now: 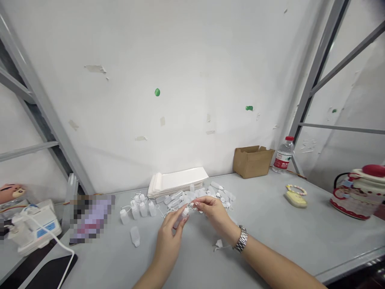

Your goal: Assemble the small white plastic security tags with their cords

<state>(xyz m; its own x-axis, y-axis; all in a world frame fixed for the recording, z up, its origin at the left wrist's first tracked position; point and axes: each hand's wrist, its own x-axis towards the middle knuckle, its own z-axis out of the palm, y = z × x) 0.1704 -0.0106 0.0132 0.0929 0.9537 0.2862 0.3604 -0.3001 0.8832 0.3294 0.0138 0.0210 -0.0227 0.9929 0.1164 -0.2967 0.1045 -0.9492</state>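
Observation:
Near the middle of the grey table, my left hand (pixel 169 233) is closed around a small translucent squeeze bottle (pixel 179 219), its white top tilted up to the right. My right hand (pixel 214 212), with a metal watch on the wrist, pinches a small white cap (pixel 192 205) just beside the bottle's top. Behind both hands lies a loose pile of clear bottles and white caps (pixel 180 196). Several capped bottles (pixel 142 208) stand upright to the left. One bottle without a cap (pixel 135 236) lies flat nearby, and a loose cap with a strap (pixel 219 243) lies under my right forearm.
A stack of white sheets (pixel 183 178) lies against the wall. At the back right are a cardboard box (pixel 253 163) and a water bottle (pixel 283 156). A yellow case with a beaded strap (pixel 295 198) and a decorated jug (pixel 359 196) stand right; a white device (pixel 39 228) sits left.

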